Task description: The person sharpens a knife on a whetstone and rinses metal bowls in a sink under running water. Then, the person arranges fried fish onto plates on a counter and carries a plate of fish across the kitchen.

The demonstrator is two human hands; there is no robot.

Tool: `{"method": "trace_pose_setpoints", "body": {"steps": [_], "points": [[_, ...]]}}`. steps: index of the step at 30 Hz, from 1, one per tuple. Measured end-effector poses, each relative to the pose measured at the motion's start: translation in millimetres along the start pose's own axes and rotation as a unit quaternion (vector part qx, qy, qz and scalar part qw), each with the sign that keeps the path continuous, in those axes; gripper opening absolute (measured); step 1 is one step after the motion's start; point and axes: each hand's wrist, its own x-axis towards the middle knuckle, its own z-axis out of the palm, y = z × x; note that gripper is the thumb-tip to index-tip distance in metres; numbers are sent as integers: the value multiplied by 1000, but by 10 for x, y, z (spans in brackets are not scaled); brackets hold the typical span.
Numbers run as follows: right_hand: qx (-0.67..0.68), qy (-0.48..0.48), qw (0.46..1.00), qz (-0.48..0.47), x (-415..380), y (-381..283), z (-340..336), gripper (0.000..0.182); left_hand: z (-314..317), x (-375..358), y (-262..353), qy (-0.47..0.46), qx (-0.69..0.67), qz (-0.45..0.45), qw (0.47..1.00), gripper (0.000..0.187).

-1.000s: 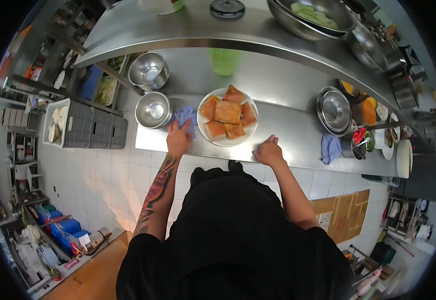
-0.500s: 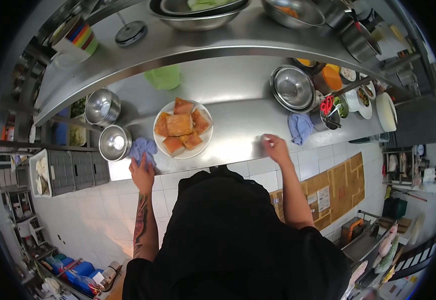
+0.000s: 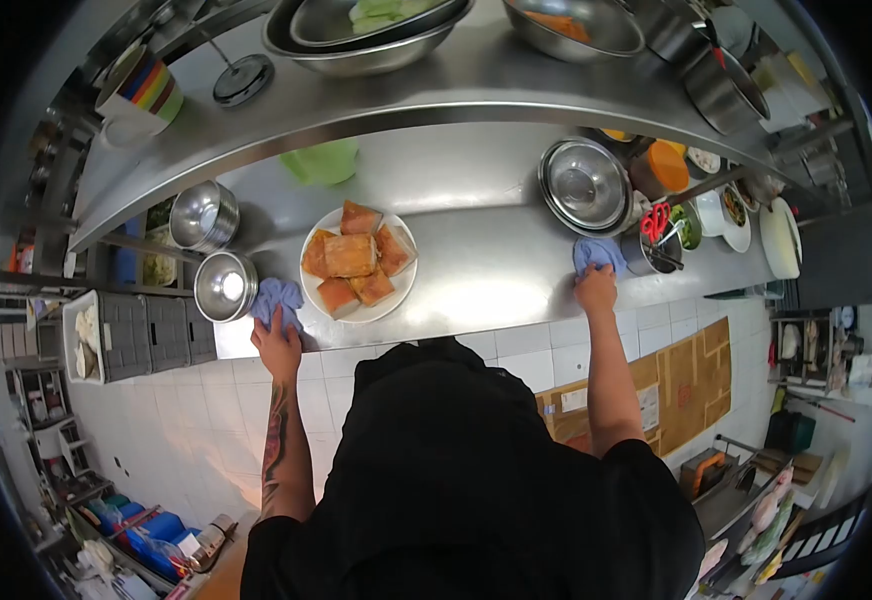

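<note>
On the steel counter (image 3: 456, 300), a white plate (image 3: 396, 297) holds several orange-brown slabs of food (image 3: 351, 256). To its left, my left hand (image 3: 277, 345) rests with fingers apart at the front of a crumpled blue cloth (image 3: 278, 297); whether it grips the cloth is hard to tell. A steel bowl (image 3: 225, 286) stands beside that cloth. My right hand (image 3: 597, 289) is closed on the near edge of a second blue cloth (image 3: 599, 254), just left of a metal container (image 3: 646, 250) with red-handled scissors (image 3: 656, 222).
Stacked steel bowls (image 3: 586, 186) stand behind the right cloth. A raised steel shelf (image 3: 396, 112) crosses above the counter's back, carrying large bowls (image 3: 366, 55) and a striped mug (image 3: 142, 95). Grey crates (image 3: 156, 335) are at the left; a green bowl (image 3: 321, 163) sits at the back.
My right hand has moved right from the bare counter and taken hold of the right cloth. My left hand stays by the left cloth. The view has shifted slightly.
</note>
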Motion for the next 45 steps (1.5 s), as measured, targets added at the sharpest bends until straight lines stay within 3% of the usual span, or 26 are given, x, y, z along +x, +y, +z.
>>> {"method": "trace_pose_setpoints", "body": {"steps": [7,12,15,17,18,19,21,23,24,25,26,27,28,30,31,33,35,36,37,39,41,42,43,44,45], "points": [[-60,-1,998,16,168,-131,125,50,-151,-438,37,31,-104,76,991,57],[-63,-26,996,49,35,-360,-124,38,-200,-730,-46,-54,-113,63,990,70],[28,-4,998,57,-178,-266,-240,33,-123,-669,-220,-49,-120,107,986,77],[199,-3,979,-50,-377,-73,-141,30,-103,-626,-328,-52,-132,135,981,79],[297,116,943,-99,-338,166,428,32,-145,-623,-312,-60,-138,138,979,80],[298,125,943,-82,-579,242,506,32,-176,-624,-297,-67,-145,140,977,82],[286,278,915,-54,-1316,334,773,34,-228,-624,-342,-77,-156,166,971,85],[320,263,910,15,-2091,538,1299,31,-235,-645,-398,-89,-126,163,974,86],[325,157,926,106,-2581,622,1540,30,-209,-659,-440,-90,-123,168,974,89],[305,-13,939,161,-2996,778,1794,30,-213,-697,-433,-94,-127,174,972,89],[284,-95,943,148,-3538,936,2146,32,-242,-729,-406,-81,-124,172,974,91],[155,-125,979,40,-4105,1408,3355,31,-247,-738,-370,-66,-121,172,975,92],[197,-278,932,120,-4708,1531,3595,31,-237,-775,-322,-56,-111,176,976,97],[255,-485,781,299,-5838,1696,3948,32,-200,-912,-179,-35,-102,163,981,98],[282,-526,737,317,-6300,1747,4076,32,-179,-1007,-120,-16,-90,137,986,99],[442,-359,821,29,-7078,1785,4037,41,-41,-1190,-90,-21,-85,116,989,100],[494,-394,768,108,-7070,1711,3854,37,205,-1411,-128,-78,-92,37,992,97],[502,-398,751,159,-6968,1728,3859,35,333,-1516,-180,-174,-55,33,983,91],[510,-391,739,202,-6826,1750,3844,34,471,-1603,-265,-271,-17,28,962,86],[512,-358,733,269,-6354,1872,3822,31,963,-1702,-521,-496,20,52,867,76],[512,-293,743,316,-5778,2179,3881,28,1025,-1677,-171,-747,106,114,646,66],[520,-245,748,332,-5443,2371,3842,27,2089,-1924,-560,-826,327,97,449,63],[545,-108,769,315,-5184,2569,3913,28,2154,-1996,-248,-791,325,48,516,58],[602,-119,705,356,-4900,2915,3943,31,2218,-1974,93,-785,313,111,524,54],[551,-62,767,322,-4636,3212,3928,32,2278,-1941,610,-751,286,246,542,52]]}}
